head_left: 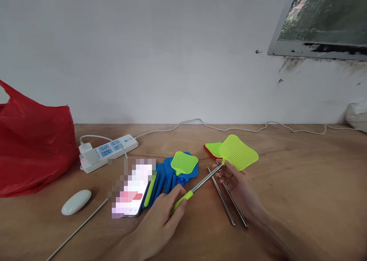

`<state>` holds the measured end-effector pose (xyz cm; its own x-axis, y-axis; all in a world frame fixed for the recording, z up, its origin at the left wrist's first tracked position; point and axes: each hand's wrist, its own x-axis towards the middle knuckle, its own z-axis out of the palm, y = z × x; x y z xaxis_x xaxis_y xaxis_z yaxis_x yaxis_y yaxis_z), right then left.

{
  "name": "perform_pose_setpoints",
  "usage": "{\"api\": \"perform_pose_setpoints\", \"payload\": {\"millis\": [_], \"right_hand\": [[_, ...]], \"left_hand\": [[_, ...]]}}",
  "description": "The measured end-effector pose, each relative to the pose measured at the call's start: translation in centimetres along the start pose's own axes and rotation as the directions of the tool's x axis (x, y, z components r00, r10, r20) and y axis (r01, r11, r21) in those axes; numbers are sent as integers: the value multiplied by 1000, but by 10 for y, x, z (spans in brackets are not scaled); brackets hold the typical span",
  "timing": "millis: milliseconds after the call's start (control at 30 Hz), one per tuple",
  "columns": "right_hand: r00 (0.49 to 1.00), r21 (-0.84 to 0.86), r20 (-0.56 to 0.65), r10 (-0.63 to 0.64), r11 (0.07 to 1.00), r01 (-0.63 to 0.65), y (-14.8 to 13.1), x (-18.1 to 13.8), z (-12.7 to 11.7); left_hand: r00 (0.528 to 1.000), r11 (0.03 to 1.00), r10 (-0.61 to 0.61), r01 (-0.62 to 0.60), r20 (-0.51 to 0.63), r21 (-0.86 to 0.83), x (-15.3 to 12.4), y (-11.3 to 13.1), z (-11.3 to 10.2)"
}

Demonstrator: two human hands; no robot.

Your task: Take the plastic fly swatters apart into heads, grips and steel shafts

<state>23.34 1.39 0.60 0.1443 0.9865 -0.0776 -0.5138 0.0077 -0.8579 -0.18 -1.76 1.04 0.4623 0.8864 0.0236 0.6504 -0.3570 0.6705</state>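
Observation:
Between my two hands is a fly swatter [238,154] with a lime-green mesh head, a metal rod and a green grip. My left hand [160,221] is closed round the green grip. My right hand [233,178] pinches the neck where the rod meets the mesh head. Under and beside that hand lie two metal rods [223,199]. Behind it are another green swatter head and a red one [212,150], partly hidden. Left of centre, several blue swatter parts [163,173] lie in a pile, with a green head [184,162] on top and a green grip [149,192] beside them.
A lit phone [133,190] leans by the blue pile. Behind it sits a white power strip [110,152] with a charger plugged in. A white mouse [76,202] and a red plastic bag [37,146] are at the left. A thin cable [197,119] runs along the wall.

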Motion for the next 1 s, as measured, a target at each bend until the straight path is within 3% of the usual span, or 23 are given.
{"api": "perform_pose_setpoints", "payload": {"millis": [300, 600, 833, 900, 1000], "right_hand": [[992, -174, 124, -18, 984, 40, 7, -10, 4], [982, -269, 183, 54, 963, -3, 8, -11, 3], [921, -310, 378, 90, 950, 34, 6, -15, 5], [927, -282, 369, 68, 959, 42, 8, -14, 6], [966, -248, 252, 65, 969, 0, 11, -10, 4]], "left_hand": [[999, 999, -23, 21, -30, -48, 0, 0, 4], [1000, 997, -8, 8, 2, -79, -1, -2, 6], [1000, 997, 15, -14, 12, -79, -1, 5, 3], [1000, 998, 10, -9, 20, -57, 0, 7, 2], [1000, 1000, 7, -7, 13, -14, 2, 9, 0]]}}
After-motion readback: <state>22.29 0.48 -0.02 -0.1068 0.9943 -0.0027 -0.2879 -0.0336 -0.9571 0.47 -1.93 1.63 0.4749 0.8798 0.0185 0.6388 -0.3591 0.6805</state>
